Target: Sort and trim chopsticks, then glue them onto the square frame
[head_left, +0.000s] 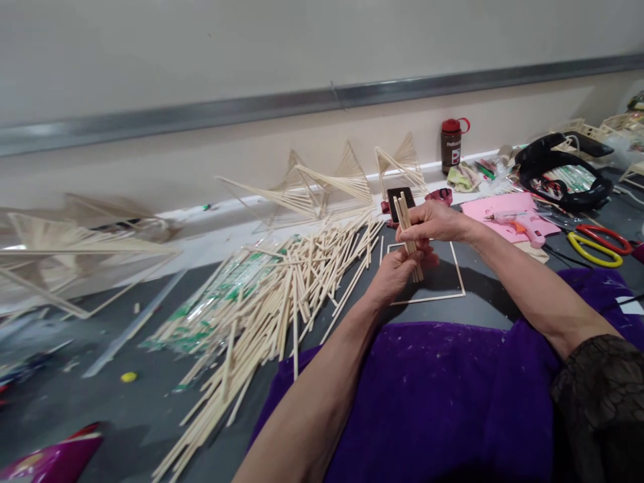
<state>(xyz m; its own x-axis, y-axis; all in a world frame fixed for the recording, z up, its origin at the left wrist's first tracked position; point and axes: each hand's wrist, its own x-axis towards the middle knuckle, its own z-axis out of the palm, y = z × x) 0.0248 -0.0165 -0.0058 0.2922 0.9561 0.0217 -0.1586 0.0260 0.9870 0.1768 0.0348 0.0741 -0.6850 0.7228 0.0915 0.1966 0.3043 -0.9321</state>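
Observation:
A small bundle of thin wooden sticks (402,209) stands nearly upright between my hands, tilted slightly to the left at the top. My left hand (399,272) is closed around its lower part. Higher up, my right hand (427,225) grips the same bundle with thumb and fingers. Beneath my hands a square frame of sticks (430,299) lies flat on the grey table, partly hidden by them. To the left spreads a large loose pile of wooden sticks (282,302), close to my left forearm.
Several stick structures (347,178) stand along the wall. A pink glue gun (526,228), scissors with red and yellow handles (596,251), a black headband-like device (563,171) and a bottle (451,147) are at right. Purple cloth (443,396) covers the front edge; a ruler (133,329) lies left.

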